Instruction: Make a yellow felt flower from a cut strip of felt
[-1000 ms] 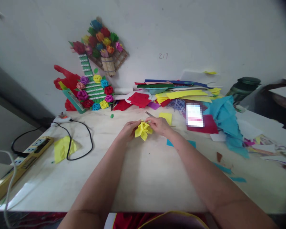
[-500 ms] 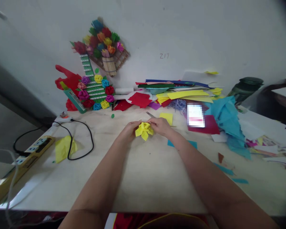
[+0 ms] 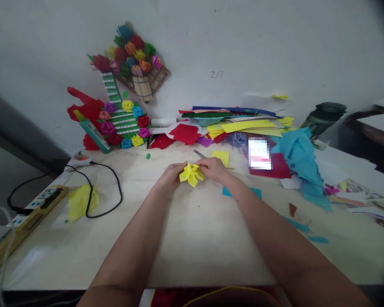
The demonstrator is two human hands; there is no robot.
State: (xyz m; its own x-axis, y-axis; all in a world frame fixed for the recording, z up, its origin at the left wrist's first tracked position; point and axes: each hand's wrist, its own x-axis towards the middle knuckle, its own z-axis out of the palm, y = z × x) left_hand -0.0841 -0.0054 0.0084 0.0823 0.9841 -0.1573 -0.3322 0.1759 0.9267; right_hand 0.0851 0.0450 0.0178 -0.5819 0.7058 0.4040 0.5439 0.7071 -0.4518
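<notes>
– Pale wall [image 3: 259, 51], cluttered tabletop [image 3: 185, 247]. Why is the paper stack [image 3: 243, 121] at the back?
– Probably to leave working room in front.
– Where's the yellow paper flower [image 3: 192, 174]?
– Between the hands, near the middle. The left hand's [image 3: 172, 175] fingers pinch one side, the right hand's [image 3: 213, 168] the other; some fingertips are hidden.
– Why both?
– I'd guess to steady it without crushing it.
– And the grey pointed tool [image 3: 198, 153]?
– Just beyond the right hand, presumably for easy reach.
– The lit screen [image 3: 259, 153]?
– Perhaps there to be seen with both hands occupied; it's blurred out.
</notes>
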